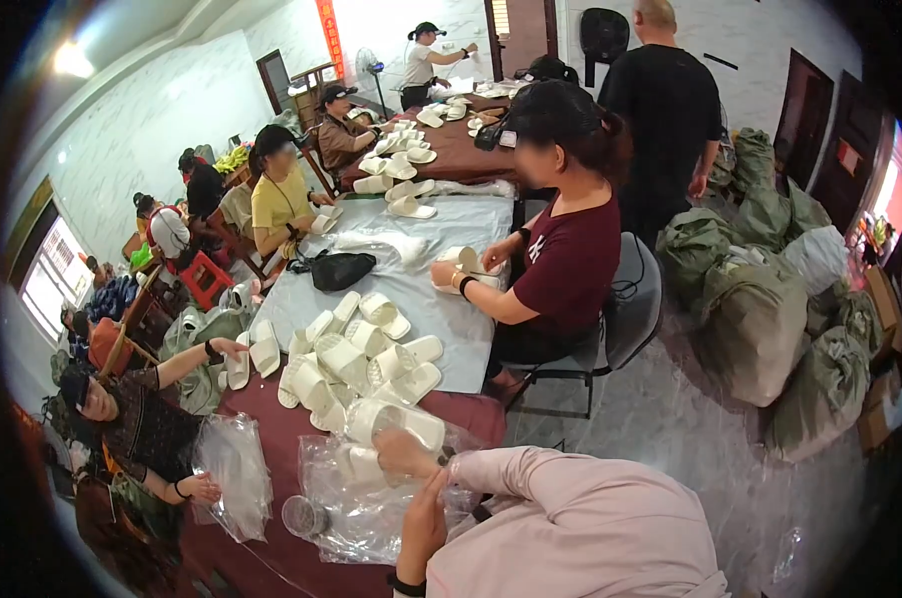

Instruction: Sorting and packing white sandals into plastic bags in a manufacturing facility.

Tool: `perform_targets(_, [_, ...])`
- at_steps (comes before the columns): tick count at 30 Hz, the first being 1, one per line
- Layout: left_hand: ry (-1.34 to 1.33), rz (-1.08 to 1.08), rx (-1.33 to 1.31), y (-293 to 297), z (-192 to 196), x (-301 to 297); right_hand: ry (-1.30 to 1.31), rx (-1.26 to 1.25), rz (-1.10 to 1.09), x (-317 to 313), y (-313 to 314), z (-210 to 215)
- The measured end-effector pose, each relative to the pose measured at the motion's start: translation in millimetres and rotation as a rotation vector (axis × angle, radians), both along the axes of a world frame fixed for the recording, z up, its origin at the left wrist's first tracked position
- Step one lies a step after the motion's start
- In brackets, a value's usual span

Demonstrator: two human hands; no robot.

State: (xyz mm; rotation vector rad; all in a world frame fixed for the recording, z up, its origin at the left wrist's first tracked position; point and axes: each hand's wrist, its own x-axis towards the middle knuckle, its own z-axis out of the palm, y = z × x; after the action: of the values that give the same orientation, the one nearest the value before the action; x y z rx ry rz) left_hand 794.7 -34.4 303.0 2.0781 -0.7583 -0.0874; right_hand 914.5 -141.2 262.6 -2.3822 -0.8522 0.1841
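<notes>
This looks like a packing workshop: several workers [575,249] sit along both edges of joined tables [461,344], cream slippers [343,361] lie heaped on the surface, clear plastic bags [234,473] lie toward its near end, and bulging sacks [755,324] crowd the floor [650,429] beyond its right edge.

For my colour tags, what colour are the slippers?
Slippers: creamy white, clearest in the head view.

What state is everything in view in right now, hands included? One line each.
Clear bag, crumpled, pale slippers showing through
Right hand, at the clear bag, grip unclear
Left hand, close to the right hand, grip unclear
Slipper pile, heaped, mostly unbagged
Stacked clear bags, lying flat, apparently unfilled
Black pouch, lying down, closure unclear
Folding chair, unfolded, occupied
Sacks, bulging
</notes>
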Motion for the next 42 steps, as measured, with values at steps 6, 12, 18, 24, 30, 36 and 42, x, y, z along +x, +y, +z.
perform_targets(6, [0.068, 0.344, -0.390, 21.8, 15.9, -1.7, 0.333, -0.081, 0.260, -20.9, 3.2, 21.2])
perform_targets(12, [0.032, 0.650, -0.745, 35.5, 44.3, -0.5, -0.136, 0.539, 0.704, -33.2, 28.9, 41.5])
perform_targets(18, [-0.018, 0.657, -0.791, 51.3, 44.8, -22.3, 0.315, 0.339, 0.616, -52.2, 5.7, 66.2])
perform_targets(24, [-0.055, 0.739, -0.656, 50.5, 31.7, -41.2, 0.583, 0.251, 0.796, -86.5, -20.8, 99.5])
perform_targets(30, [-0.033, 0.824, -0.710, 45.9, 27.0, -50.8, 0.419, 0.676, 0.423, -100.5, -37.2, 123.6])
perform_targets(36, [-0.109, 0.756, -0.702, 15.1, 45.9, -50.9, 0.191, 0.267, 0.510, -105.6, -33.7, 116.3])
perform_targets(42, [-0.395, 0.747, -0.438, -30.3, 60.6, -63.8, -0.241, -0.019, 0.287, -92.9, -55.2, 90.4])
